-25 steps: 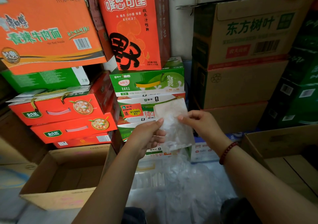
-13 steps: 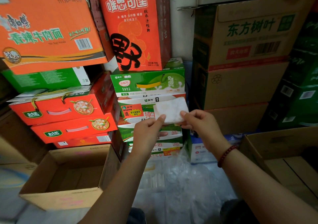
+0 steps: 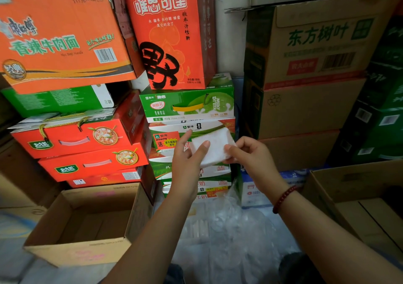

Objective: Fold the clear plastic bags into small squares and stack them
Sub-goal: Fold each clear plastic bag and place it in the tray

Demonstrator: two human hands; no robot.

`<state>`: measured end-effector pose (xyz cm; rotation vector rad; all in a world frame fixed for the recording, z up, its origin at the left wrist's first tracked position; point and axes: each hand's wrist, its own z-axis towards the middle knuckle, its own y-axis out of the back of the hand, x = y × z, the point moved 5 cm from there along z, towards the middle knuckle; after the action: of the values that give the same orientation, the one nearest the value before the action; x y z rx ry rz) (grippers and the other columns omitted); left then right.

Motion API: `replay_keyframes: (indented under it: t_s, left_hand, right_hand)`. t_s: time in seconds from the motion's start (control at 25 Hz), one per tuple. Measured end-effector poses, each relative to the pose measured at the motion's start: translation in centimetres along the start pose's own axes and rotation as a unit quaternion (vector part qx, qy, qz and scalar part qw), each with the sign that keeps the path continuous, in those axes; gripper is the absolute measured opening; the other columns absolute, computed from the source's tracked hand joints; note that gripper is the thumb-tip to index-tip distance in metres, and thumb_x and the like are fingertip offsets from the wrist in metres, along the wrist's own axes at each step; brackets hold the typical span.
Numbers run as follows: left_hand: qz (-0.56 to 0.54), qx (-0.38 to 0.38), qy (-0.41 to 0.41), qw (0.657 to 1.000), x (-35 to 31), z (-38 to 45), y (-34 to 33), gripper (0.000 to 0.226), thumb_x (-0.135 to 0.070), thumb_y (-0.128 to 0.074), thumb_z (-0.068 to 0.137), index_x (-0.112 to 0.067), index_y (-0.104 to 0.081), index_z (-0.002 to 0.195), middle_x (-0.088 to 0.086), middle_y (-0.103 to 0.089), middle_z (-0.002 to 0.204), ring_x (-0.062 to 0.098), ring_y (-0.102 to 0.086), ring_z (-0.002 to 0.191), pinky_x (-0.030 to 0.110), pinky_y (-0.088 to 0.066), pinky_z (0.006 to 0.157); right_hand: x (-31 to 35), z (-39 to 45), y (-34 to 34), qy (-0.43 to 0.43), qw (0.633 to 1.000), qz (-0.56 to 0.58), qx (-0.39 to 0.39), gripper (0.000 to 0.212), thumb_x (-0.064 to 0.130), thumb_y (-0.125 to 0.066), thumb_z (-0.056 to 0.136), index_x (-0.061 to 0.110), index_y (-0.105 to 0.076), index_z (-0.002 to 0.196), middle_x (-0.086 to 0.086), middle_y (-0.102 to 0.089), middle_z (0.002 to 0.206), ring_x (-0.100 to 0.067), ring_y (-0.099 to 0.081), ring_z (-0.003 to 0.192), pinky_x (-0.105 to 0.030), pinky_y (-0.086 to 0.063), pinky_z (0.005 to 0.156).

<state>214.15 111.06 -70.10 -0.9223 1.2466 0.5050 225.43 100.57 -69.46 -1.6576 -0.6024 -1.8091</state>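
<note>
Both hands up in front of the stacked cartons, holding one folded plastic bag (image 3: pixel 214 147) between them, in mid-air, a whitish oblong pad tilted w/ its right end higher. Left hand (image 3: pixel 187 157) grips the bag's left end: thumb lies flat across the front face, forefinger points up behind the top left corner, other fingers hidden behind the bag. Right hand (image 3: pixel 248 155) pinches the right end, thumb on the front near the lower right edge, fingers curled round the back. Red bead bracelet (image 3: pixel 283 198) on the right wrist.

Below the hands, approx centre-bottom, a loose heap of clear plastic bags (image 3: pixel 226 233), crumpled, edges hard to tell apart. Left of the heap an open brown cardboard box (image 3: pixel 87 248); another open brown box (image 3: pixel 359 198) at right, flaps visible inside.

Behind: orange noodle carton (image 3: pixel 61 41) top left, tall red drink carton (image 3: pixel 168 32) beside it, green milk-drink case (image 3: pixel 187 104) under that, red gift boxes (image 3: pixel 72 139) w/ cord handles at left, big brown cartons (image 3: pixel 309 69) stacked at right.
</note>
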Motion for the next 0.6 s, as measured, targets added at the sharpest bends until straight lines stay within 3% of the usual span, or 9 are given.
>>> replay_keyframes:
  t_s: [0.08,0.16,0.28,0.44,0.6]
  left_hand:
    - [0.041,-0.023,-0.026,0.999,-0.1,0.2,0.3,0.031,-0.010,-0.066,0.087,-0.025,-0.061,0.113,0.004,-0.064,0.114,0.016,-0.064,0.098,0.027,-0.054,0.073]
    - [0.107,-0.031,-0.061,0.992,-0.3,0.1,0.3,0.024,-0.011,-0.067,0.086,-0.028,-0.064,0.103,0.001,-0.064,0.112,0.016,-0.064,0.099,0.027,-0.056,0.073]
    - [0.175,-0.001,-0.094,0.980,-0.4,-0.2,-0.3,0.023,-0.013,-0.068,0.086,-0.030,-0.065,0.102,-0.002,-0.065,0.111,0.015,-0.062,0.102,0.030,-0.055,0.082]
    - [0.210,0.015,-0.097,0.973,-0.3,-0.3,-0.9,0.021,-0.013,-0.066,0.087,-0.028,-0.066,0.101,-0.004,-0.065,0.105,0.014,-0.061,0.096,0.021,-0.053,0.071]
    - [0.193,-0.019,-0.100,0.976,0.3,-0.7,-1.3,0.017,-0.010,-0.062,0.089,-0.024,-0.067,0.098,-0.003,-0.064,0.101,0.013,-0.060,0.093,0.017,-0.050,0.069]
  right_hand:
    - [-0.2,0.0,-0.2,-0.007,1.000,-0.021,-0.008,0.013,0.005,-0.065,0.086,0.003,-0.054,0.079,-0.020,-0.066,0.087,-0.024,-0.070,0.081,-0.039,-0.060,0.072]
    - [-0.5,0.0,-0.3,-0.024,0.999,-0.024,-0.017,0.020,0.009,-0.067,0.085,0.016,-0.053,0.098,-0.017,-0.067,0.093,-0.029,-0.069,0.087,-0.047,-0.057,0.080]
    - [-0.9,0.0,-0.8,-0.059,0.997,0.045,0.000,0.042,0.018,-0.068,0.086,0.027,-0.047,0.121,-0.006,-0.067,0.105,-0.017,-0.068,0.091,-0.036,-0.057,0.083]
    - [-0.7,0.2,-0.5,-0.044,0.998,0.017,-0.030,0.015,0.014,-0.063,0.089,0.012,-0.063,0.104,-0.005,-0.068,0.098,-0.018,-0.066,0.087,-0.034,-0.056,0.078]
    - [-0.4,-0.1,-0.6,0.014,0.996,-0.052,-0.070,0.005,0.012,-0.061,0.090,0.015,-0.061,0.087,-0.001,-0.065,0.086,-0.015,-0.063,0.081,-0.034,-0.055,0.071]
